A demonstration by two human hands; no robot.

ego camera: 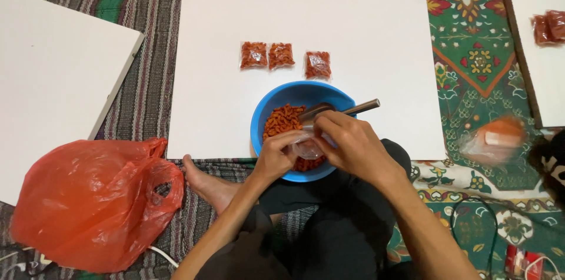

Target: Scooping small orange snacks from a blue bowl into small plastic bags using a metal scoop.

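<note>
Currently both hands over round blue plastic bowl (268,103) of orange snacks: left hand (276,153) fingers pinch small clear plastic pouch (307,149), right hand (347,141) fingers grip metal scoop (344,108), handle pointing right.

Both forearms are bare, with no sleeves, rings or watch visible on the left hand (275,156) or right hand (347,144). Dark trousers cover the legs; one foot (206,183) is bare.

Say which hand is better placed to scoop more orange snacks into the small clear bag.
Right, probably: the right hand already grips the metal scoop over the blue bowl; the left hand holds the small clear plastic bag.
</note>
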